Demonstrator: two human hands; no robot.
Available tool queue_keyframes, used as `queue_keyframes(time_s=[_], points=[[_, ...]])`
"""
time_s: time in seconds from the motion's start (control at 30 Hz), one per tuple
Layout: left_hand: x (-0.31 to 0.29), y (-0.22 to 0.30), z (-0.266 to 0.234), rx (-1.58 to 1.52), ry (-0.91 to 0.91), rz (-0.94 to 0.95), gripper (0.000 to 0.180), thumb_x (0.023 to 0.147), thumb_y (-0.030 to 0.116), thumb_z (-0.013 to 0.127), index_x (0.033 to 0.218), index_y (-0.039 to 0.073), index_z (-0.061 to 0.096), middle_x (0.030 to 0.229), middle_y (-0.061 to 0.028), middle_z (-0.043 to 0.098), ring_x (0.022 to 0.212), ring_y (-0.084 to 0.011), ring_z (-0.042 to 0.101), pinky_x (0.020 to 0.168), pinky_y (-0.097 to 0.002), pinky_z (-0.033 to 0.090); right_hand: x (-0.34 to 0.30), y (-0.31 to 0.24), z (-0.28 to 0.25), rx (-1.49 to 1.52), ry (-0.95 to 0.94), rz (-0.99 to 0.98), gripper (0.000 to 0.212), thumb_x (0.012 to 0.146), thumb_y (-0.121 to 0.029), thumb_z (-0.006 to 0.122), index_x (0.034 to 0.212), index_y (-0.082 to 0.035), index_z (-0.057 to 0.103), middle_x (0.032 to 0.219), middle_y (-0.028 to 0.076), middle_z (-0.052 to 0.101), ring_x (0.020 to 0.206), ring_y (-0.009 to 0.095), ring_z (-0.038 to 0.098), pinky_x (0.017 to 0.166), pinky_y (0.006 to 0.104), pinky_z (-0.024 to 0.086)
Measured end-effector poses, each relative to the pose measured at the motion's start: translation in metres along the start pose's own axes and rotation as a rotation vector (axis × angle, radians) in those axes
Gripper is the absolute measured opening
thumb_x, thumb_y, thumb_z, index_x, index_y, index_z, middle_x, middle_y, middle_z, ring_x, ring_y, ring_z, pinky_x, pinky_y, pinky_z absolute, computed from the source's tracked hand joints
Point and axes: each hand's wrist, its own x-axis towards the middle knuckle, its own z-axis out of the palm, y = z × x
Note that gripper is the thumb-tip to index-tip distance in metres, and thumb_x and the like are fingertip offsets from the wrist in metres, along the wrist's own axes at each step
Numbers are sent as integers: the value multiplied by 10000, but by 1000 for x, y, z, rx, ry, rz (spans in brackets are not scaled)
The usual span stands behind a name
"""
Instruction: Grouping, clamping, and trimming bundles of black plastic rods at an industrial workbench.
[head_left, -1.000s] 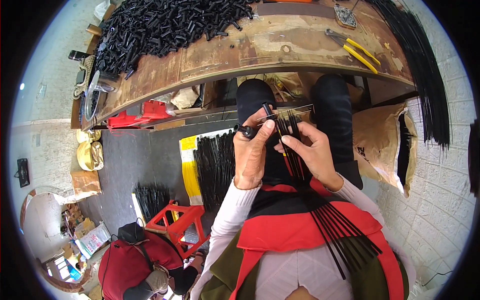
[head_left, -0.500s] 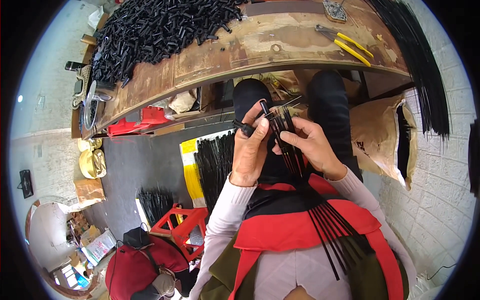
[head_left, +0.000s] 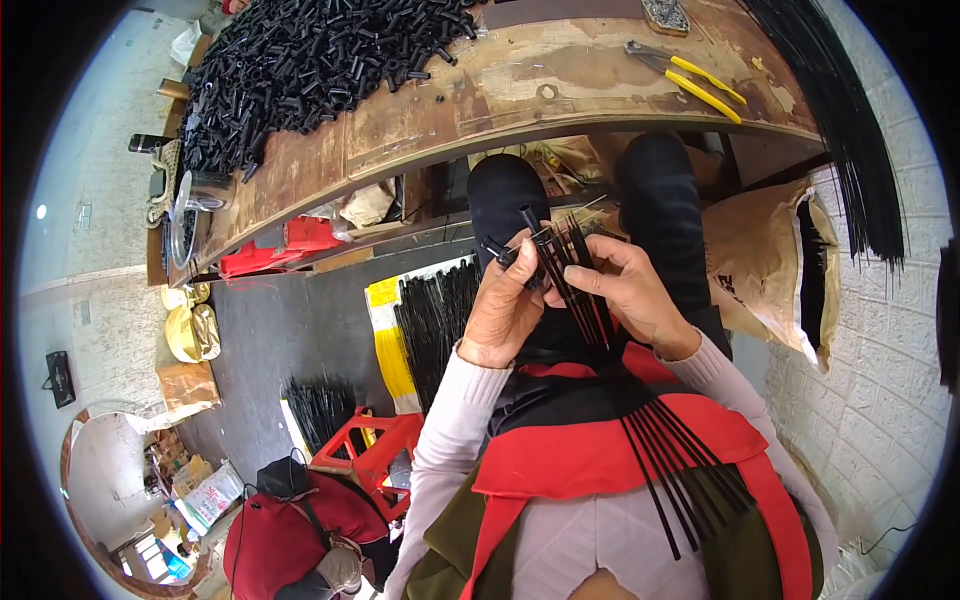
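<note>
My left hand (head_left: 502, 308) is closed, with a short black plastic tube (head_left: 494, 248) sticking out past its thumb. Another black tube (head_left: 530, 219) stands upright beside the tips of the thin rods; whether it is fitted onto one I cannot tell. Over my lap, my right hand (head_left: 632, 290) pinches a fanned bundle of thin black rods (head_left: 580, 290) between thumb and fingers. Their other ends (head_left: 680, 470) spread down over my red and black apron (head_left: 550, 460). The fingers behind the rods are partly hidden.
Ahead stands a wooden workbench (head_left: 560, 85) with a large heap of black tubes (head_left: 320, 65) and yellow-handled pliers (head_left: 690, 82). Long black rods (head_left: 840, 130) hang off its right end. An open sack (head_left: 765, 260) stands at right; a red stool (head_left: 375, 450) and more rods (head_left: 435, 320) lie left.
My left thumb and fingers have shifted on the tubes; the index finger no longer reaches up around the upper tube. My right hand keeps its hold on the rods. The view has shifted slightly.
</note>
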Motion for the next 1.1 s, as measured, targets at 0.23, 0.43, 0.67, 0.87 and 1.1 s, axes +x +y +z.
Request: queue_keyframes(time_s=[0.23, 0.43, 0.67, 0.87, 1.1], points=[[0, 2, 1, 96, 52, 41, 384, 968, 322, 603, 1228, 42, 576, 1031, -9, 637, 872, -99, 560, 777, -261, 467, 7, 0, -5, 136, -31, 150, 228, 922, -63, 630, 1108, 63, 591, 952, 114, 665, 824, 196, 668, 789, 327, 555], [-6, -8, 4, 61, 6, 99, 459, 983, 356, 566, 1335, 72, 487, 905, 15, 574, 758, -76, 497, 641, -242, 437, 4, -5, -1, -31, -112, 4, 229, 953, -73, 587, 1145, 49, 561, 984, 109, 639, 834, 179, 654, 824, 372, 578], [25, 44, 32, 330, 23, 494, 520, 964, 399, 578, 1365, 77, 506, 1404, -131, 504, 1261, -229, 481, 1040, -382, 346, 6, -7, 1, 6, -84, 21, 238, 975, -78, 547, 1186, 28, 516, 944, 79, 600, 844, 158, 621, 854, 400, 570], [47, 78, 37, 646, -264, -53, 371, 945, 296, 618, 1170, 3, 655, 1347, -162, 561, 1262, -236, 509, 1067, -344, 378, 3, -8, 2, -63, -138, -2, 208, 984, -68, 515, 1171, 22, 519, 942, 77, 597, 856, 157, 614, 882, 419, 558], [27, 53, 1, 472, 57, 224, 423, 880, 175, 724, 1223, -7, 555, 1079, -126, 669, 1041, -218, 644, 943, -330, 497, 2, -6, 2, -68, -151, 29, 252, 982, -72, 527, 1215, 23, 512, 957, 87, 597, 855, 168, 611, 893, 436, 546]])
